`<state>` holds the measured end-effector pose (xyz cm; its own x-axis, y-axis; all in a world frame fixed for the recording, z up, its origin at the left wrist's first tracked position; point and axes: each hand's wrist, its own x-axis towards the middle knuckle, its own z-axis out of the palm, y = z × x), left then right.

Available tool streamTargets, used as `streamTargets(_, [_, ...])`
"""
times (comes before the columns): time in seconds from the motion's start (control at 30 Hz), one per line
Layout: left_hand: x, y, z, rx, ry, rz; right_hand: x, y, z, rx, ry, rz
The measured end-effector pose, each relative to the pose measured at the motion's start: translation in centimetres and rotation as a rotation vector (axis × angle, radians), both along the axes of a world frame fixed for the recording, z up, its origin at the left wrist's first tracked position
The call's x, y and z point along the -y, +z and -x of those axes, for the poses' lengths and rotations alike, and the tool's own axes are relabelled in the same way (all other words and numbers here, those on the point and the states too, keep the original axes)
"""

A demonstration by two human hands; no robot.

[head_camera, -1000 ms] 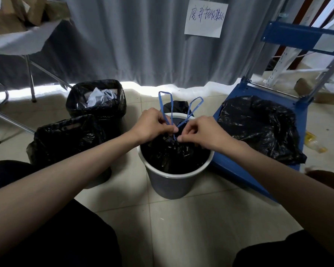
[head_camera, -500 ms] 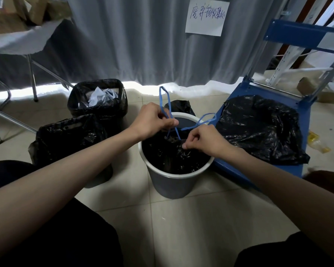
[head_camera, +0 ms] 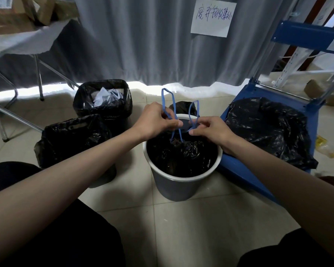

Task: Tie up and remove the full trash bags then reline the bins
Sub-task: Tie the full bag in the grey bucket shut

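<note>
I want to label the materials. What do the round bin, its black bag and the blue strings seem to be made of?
Round bin: likely plastic, smooth grey wall with white rim. Black bag: thin plastic film, glossy, crinkled. Blue strings: probably flat plastic ribbon, holding limp loops.

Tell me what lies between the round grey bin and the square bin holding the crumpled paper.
In the head view, only bare tiled floor separates the round grey bin from the square bin. The left hand reaches across above that stretch.

A grey curtain (head_camera: 123, 39) hangs beyond the hands, a handwritten paper sign (head_camera: 213, 17) pinned on it; cardboard boxes (head_camera: 10, 15) sit far up-left
</note>
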<state>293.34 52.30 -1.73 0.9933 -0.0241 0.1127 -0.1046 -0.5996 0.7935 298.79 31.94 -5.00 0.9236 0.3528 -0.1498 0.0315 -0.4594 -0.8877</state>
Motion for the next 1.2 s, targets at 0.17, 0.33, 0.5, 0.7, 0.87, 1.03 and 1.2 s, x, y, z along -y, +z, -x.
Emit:
streamTargets(0.17, [-0.1, 0.1, 0.0, -0.007, -0.009, 0.009, -0.3, 0.3, 0.1, 0.146, -0.094, -0.020])
streamTargets(0.33, [0.1, 0.0, -0.1, -0.010, 0.014, 0.004, -0.8, 2.1, -0.1, 0.029, -0.103, -0.251])
streamTargets(0.5, [0.4, 0.1, -0.2, -0.002, 0.035, 0.018, -0.6, 3.8, -0.3, 0.000, -0.058, -0.424])
streamTargets(0.7, [0.5, 0.2, -0.2, -0.014, 0.060, 0.071, -0.6, 3.9, 0.1, 0.052, -0.058, -0.361])
streamTargets(0.87, [0.6, 0.3, -0.1, -0.015, 0.045, 0.081, -0.8, 5.1, 0.3, -0.033, -0.096, -0.557])
streamTargets(1.03, [0.8, 0.3, -0.1, 0.012, 0.013, 0.077, -1.2, 6.4, -0.1, -0.132, -0.147, -0.716])
streamTargets(1.2, [1.1, 0.5, -0.2, 0.093, -0.005, 0.101, -1.6, 5.0, -0.2, -0.119, -0.182, -0.391])
